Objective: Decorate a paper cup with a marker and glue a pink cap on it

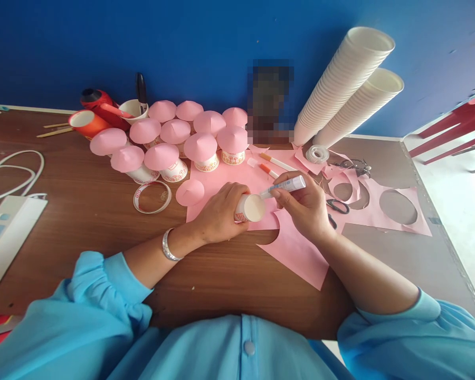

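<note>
My left hand (222, 211) is wrapped round a small paper cup (255, 208) with red print, its pale round end turned up toward me. In my right hand (309, 208) is a slim white glue tube (293, 183) with blue print, pinched between thumb and fingers. The tube's narrow tip meets or nearly meets the cup's rim. A loose pink paper cone (190, 193) lies just left of my left hand. Behind it stand several short printed cups topped with pink cones (200, 146). Pink paper (217, 177) lies under and beyond both hands.
Two tall stacks of white cups (342, 79) lean at the back right. Scissors (338, 206), a tape roll (317, 154) and pink offcuts (388, 198) lie on the right. A cut cup ring (152, 198) and a power strip (11, 237) are on the left.
</note>
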Available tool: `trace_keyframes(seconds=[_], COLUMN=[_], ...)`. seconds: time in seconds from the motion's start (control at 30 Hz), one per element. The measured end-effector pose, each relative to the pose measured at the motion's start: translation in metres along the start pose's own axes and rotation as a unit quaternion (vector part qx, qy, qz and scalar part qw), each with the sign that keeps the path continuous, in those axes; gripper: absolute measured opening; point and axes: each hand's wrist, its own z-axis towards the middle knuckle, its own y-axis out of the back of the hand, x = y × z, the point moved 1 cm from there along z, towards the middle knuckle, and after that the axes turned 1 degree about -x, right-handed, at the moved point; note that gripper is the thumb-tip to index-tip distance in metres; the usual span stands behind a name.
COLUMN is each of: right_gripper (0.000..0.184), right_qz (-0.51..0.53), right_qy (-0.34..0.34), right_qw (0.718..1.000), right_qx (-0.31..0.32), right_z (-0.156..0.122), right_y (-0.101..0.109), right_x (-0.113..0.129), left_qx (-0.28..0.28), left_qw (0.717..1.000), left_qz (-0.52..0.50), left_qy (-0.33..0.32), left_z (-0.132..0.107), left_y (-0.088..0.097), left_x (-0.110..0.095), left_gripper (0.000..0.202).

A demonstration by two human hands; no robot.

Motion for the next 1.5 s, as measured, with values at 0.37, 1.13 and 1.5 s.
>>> trace_keyframes(seconds=[0.37, 1.13, 1.5], right_gripper=[0.031, 0.008, 0.013], right_qz=[0.026, -0.097, -0.045], right_qy=[-0.047, 0.105, 0.109], right_qw=[0.999, 0.99, 0.993], right_qx=[0.001, -0.002, 0.004], right_z=[0.003, -0.003, -0.004], right_y=[-0.001, 0.001, 0.002], right_x=[-0.007, 0.007, 0.0], left_qx=[0.0, 0.038, 0.025], left_qw=[1.0, 0.999, 1.0], left_qz=[-0.01, -0.015, -0.011], left_qy=[-0.009, 0.008, 0.004], left_z=[0.0, 0.003, 0.002], left_y=[0.001, 0.003, 0.001], left_x=[0.0, -0.005, -0.002], left_gripper=[0.047, 0.041, 0.042])
